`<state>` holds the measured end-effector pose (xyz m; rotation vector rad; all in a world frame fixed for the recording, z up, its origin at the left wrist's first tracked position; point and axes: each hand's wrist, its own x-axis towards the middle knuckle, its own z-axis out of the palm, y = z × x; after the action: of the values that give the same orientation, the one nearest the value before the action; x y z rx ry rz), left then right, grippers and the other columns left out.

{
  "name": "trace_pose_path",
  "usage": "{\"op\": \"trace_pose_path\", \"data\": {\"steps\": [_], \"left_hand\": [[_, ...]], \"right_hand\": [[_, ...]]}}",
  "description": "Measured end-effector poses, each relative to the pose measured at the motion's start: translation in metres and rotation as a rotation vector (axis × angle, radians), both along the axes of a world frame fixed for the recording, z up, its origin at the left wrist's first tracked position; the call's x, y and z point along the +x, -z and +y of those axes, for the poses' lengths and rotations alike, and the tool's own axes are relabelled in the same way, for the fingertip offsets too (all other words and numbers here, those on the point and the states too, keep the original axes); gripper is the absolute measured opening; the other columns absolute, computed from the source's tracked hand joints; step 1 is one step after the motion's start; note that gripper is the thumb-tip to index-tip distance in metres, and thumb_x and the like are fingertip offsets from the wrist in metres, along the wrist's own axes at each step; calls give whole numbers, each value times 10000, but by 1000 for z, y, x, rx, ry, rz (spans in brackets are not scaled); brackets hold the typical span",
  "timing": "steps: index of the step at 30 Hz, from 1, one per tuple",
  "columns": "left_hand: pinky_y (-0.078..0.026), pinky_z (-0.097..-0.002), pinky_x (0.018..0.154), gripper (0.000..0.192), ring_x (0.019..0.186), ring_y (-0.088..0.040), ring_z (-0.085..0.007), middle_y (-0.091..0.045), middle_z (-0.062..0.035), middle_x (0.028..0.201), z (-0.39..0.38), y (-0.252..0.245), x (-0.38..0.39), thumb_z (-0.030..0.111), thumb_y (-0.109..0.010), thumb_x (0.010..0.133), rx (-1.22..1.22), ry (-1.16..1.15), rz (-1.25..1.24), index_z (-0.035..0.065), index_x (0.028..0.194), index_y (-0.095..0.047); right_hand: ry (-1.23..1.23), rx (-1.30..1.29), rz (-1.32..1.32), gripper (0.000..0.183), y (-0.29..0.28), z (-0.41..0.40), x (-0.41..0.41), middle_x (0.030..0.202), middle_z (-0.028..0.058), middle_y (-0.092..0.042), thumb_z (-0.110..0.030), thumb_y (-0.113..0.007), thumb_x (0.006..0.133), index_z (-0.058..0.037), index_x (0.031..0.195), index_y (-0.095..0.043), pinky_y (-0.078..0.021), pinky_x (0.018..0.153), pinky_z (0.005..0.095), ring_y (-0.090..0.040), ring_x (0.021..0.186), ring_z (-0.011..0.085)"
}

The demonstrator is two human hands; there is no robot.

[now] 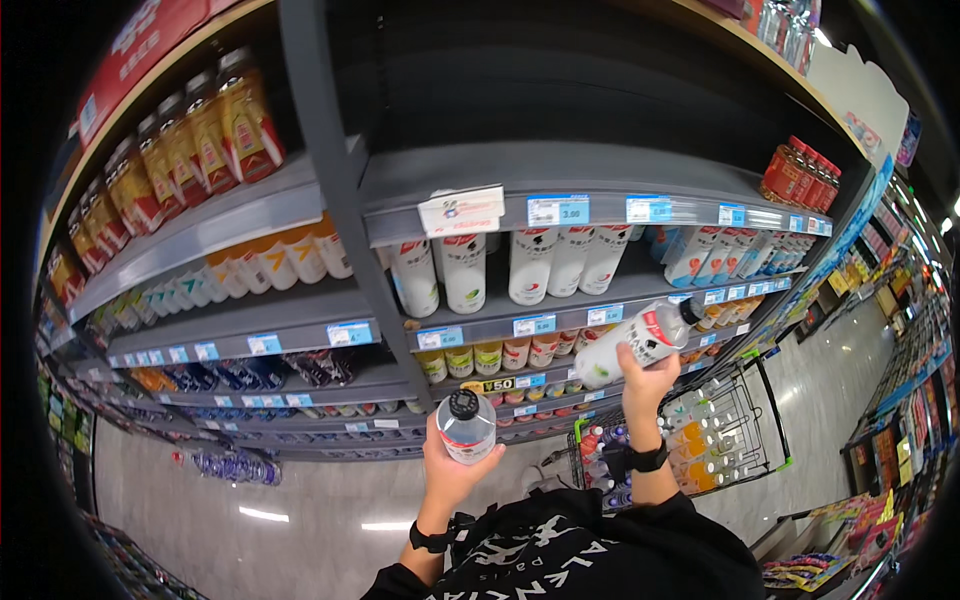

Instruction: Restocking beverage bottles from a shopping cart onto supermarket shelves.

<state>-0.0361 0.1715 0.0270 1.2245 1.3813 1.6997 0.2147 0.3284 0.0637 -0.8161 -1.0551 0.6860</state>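
Observation:
My left hand [454, 469] is closed around a clear plastic drink bottle [466, 431] with a black cap, held upright in front of the lower shelves. Gripped in my right hand [646, 379] is a white-labelled plastic bottle [630, 341], also black-capped, tilted with its cap towards the upper right. Beyond it, similar white bottles [532, 266] stand in a row on the shelf below the top one, with gaps between some of them. Blue price tags [559, 211] line the shelf edges. Both wrists wear black bands.
A wire shopping cart [776, 412] holding several bottles stands at my right. Red-lidded jars [801, 174] sit at the right end of the upper shelf. Amber bottles [244, 124] fill the upper left shelf. A pack of purple bottles [236, 466] lies on the floor at left.

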Motion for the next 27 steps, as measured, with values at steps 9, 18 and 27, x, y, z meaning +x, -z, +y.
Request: {"op": "trace_pose_path", "data": {"steps": [9, 18, 27], "left_hand": [[-533, -362, 989, 835, 1116, -686, -195, -700, -130, 1226, 37, 4, 17, 194, -967, 688, -2, 96, 115, 12, 1353, -497], [-537, -383, 980, 860, 1122, -689, -236, -686, -153, 1223, 67, 4, 35, 183, -971, 669, -48, 25, 208, -5, 1351, -480], [-520, -385, 991, 865, 1130, -653, -213, -645, -138, 1241, 84, 15, 52, 158, -964, 685, -69, 101, 152, 0, 1359, -445]], "right_hand": [[312, 263, -74, 565, -11, 141, 41, 1103, 73, -708, -97, -939, 746, 5, 1212, -637, -543, 877, 325, -678, 975, 158], [341, 252, -226, 549, -35, 182, 58, 1066, 91, -729, -132, -939, 713, 5, 1156, -644, -543, 873, 332, -688, 961, 182], [321, 284, -344, 626, -21, 166, 76, 1088, 102, -707, -170, -960, 688, -8, 1210, -655, -548, 890, 349, -693, 988, 209]]}}
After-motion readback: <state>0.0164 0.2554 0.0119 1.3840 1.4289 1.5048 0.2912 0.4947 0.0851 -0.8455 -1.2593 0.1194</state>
